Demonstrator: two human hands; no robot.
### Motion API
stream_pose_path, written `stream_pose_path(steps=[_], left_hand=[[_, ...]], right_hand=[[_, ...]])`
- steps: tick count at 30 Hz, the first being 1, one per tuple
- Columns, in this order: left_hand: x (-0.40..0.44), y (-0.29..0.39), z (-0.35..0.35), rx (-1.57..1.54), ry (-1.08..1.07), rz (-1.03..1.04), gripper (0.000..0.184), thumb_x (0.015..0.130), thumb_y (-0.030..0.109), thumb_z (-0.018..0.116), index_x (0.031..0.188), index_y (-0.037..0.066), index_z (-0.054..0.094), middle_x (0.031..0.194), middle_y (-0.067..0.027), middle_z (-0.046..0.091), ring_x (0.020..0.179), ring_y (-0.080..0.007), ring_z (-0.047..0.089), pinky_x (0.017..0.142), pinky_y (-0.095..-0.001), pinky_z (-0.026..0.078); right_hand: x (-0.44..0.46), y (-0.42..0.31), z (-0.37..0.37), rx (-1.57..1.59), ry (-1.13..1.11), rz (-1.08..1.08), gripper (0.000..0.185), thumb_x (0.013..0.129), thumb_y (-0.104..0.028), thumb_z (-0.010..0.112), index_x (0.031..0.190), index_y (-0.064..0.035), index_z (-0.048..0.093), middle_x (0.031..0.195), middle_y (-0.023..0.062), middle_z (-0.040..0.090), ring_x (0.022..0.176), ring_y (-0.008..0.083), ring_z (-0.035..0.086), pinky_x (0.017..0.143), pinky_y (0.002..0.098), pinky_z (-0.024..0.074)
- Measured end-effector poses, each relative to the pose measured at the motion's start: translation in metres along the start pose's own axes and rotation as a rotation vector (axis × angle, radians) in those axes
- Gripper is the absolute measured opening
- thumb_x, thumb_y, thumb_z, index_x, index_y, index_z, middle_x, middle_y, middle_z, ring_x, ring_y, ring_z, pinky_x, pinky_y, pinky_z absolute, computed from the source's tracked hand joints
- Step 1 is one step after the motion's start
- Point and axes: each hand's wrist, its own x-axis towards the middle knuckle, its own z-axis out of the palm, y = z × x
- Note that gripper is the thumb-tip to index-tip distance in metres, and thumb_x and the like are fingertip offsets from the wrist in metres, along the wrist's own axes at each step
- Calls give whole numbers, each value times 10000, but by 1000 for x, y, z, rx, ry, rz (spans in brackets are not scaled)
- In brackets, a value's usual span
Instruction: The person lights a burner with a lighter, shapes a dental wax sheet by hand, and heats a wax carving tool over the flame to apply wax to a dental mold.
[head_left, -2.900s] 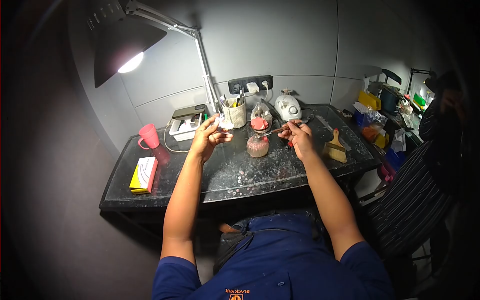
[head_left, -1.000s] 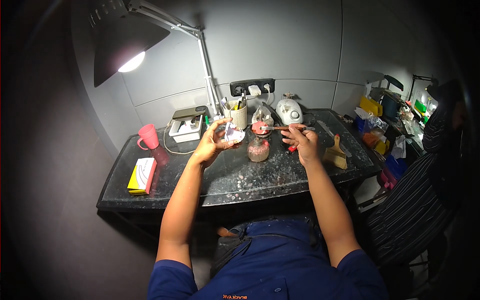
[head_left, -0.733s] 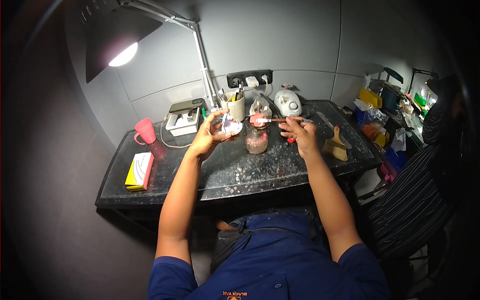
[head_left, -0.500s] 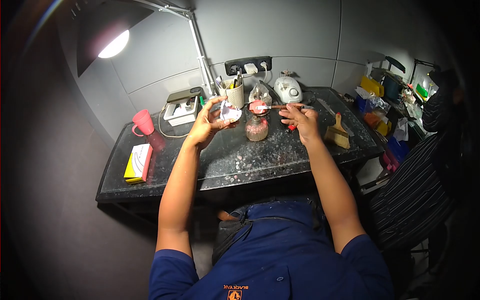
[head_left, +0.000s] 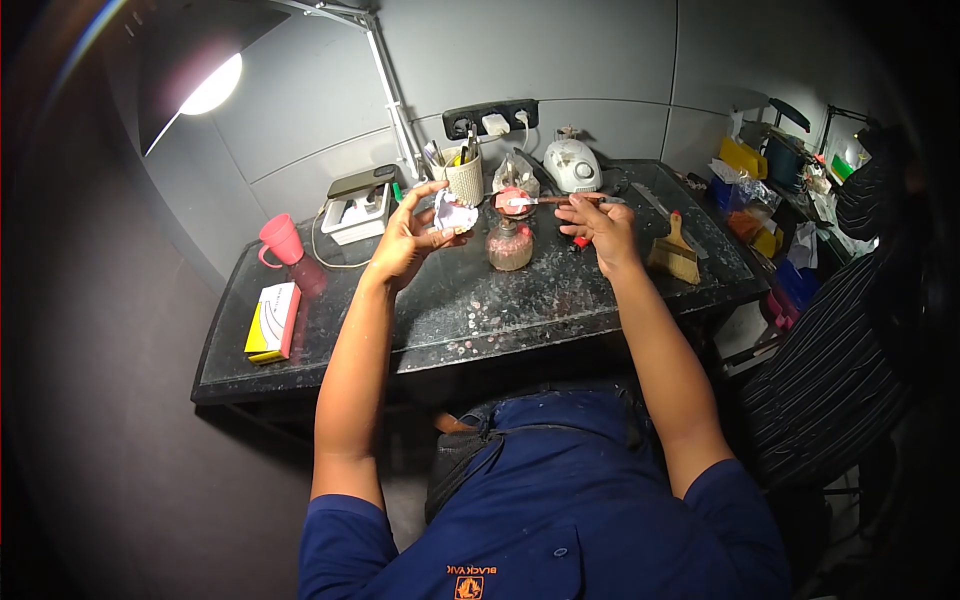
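Observation:
My left hand holds a small white cast between thumb and fingers, above the dark table. In my right hand is a thin tool with a brown handle, held level, its pale metal tip pointing left. That tip lies over a pink-red mass in a round dish. Just below the dish stands a glass burner with pinkish stains; whether it has a flame cannot be made out. A red object lies partly behind my right hand.
On the table are a pink mug, a yellow-white box, a white tray, a pen holder, a white machine and a brush. A lamp hangs upper left. A person in striped clothing is at right.
Compared with the earliest frame, the tool has swung from slanting beside the burner top to level over the pink-red mass. The cast is turned more into view. The camera view has shifted.

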Motion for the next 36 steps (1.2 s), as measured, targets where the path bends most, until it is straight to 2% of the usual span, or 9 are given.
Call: stream_pose_path(steps=[5, 27, 29, 36], left_hand=[[0, -1, 0, 12, -4, 5, 734, 846, -84, 694, 1468, 115, 359, 1237, -212, 605, 1068, -324, 666, 935, -461, 566], [0, 0, 1, 35, -9, 0, 715, 857, -85, 681, 1468, 115, 368, 1261, -213, 597, 1082, -324, 660, 917, -446, 576], [0, 0, 2, 18, 17, -2, 730, 825, -97, 708, 1450, 107, 391, 1192, -202, 628, 996, -304, 688, 842, -397, 590], [-1, 1, 3, -6, 34, -6, 733, 818, -112, 703, 1447, 105, 396, 1198, -204, 619, 1001, -308, 686, 842, -400, 592]], right_hand=[[0, 2, 0, 0, -13, -57, 257, 932, -133, 692, 1056, 88, 647, 968, 174, 707, 852, 253, 738, 659, 331, 633], [-4, -5, 2, -60, -7, -44, 278, 930, -136, 688, 1054, 110, 651, 955, 221, 714, 842, 282, 743, 640, 322, 628], [-4, -5, 2, -20, 1, -39, 275, 929, -137, 687, 1051, 107, 654, 949, 217, 715, 834, 275, 742, 644, 324, 629], [-2, -5, -2, 161, -36, -56, 254, 933, -144, 673, 984, 104, 656, 896, 195, 712, 779, 265, 740, 635, 325, 627]])
